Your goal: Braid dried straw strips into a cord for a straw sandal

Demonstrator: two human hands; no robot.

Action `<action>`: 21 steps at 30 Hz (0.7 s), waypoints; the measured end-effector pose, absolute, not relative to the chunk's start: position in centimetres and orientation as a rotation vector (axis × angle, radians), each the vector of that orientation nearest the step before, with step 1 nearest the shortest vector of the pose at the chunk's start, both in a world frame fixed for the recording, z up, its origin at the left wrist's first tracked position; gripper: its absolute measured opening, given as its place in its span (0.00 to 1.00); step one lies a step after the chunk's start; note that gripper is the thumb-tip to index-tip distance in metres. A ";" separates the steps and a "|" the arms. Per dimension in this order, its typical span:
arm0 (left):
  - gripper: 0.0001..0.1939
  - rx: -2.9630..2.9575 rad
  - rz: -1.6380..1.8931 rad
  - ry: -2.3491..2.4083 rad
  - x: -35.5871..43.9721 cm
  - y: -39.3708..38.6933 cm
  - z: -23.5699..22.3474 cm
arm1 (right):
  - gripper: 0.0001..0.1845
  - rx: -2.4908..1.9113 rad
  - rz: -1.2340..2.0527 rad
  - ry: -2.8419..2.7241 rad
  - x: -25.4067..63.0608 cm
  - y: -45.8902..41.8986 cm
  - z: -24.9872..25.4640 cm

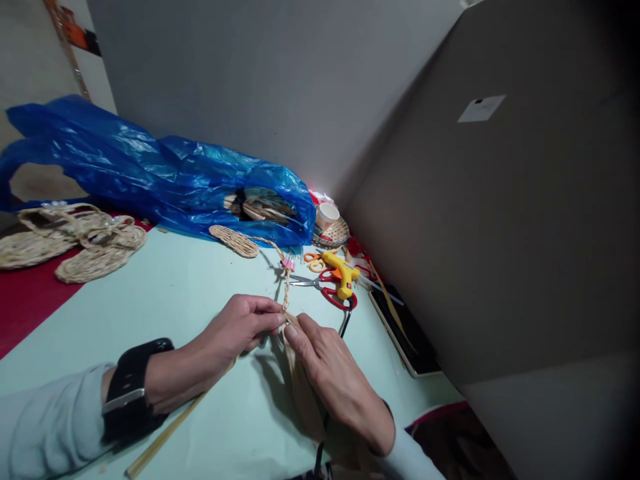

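Head camera view: near the centre of the frame, a braided straw cord [287, 291] is pinched at its lower end between the fingertips of the left hand [247, 325] and the right hand [337, 370]. Below the fingers, a broad, flat straw strand [303, 393] is seen hanging. Above them, the cord is gripped by a pink clip [288, 264], beyond which it is led up and left to an oval woven sole [234, 241]. Just right of the cord, red-handled scissors [334, 298] are laid open, partly covered by a yellow glue gun [345, 270]. Behind these, a white cup [327, 213] is held in a shallow woven basket [338, 233]. Straw [265, 207] is exposed at the mouth of a blue plastic bag [175, 180] stretched across the upper left. At the left edge, woven sandals [100, 250] are placed, partly over a red surface [37, 307].
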State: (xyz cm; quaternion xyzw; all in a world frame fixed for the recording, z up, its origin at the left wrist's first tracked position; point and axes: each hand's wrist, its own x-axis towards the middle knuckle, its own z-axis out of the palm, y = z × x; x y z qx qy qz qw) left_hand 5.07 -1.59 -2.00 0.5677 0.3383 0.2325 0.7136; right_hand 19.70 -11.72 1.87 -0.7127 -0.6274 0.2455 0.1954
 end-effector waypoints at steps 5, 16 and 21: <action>0.10 1.271 0.520 0.760 5.1 -1.7 -1.9 | 0.25 -2.094 0.509 -1.845 19.4 -11.7 1.8; 0.13 1.258 0.517 0.770 5.5 -1.7 -1.7 | 0.13 -2.369 0.055 -2.090 19.0 -11.0 1.8; 0.14 1.259 0.526 0.804 5.6 -1.8 -1.4 | 0.12 -2.353 0.023 -2.120 18.2 -11.0 1.9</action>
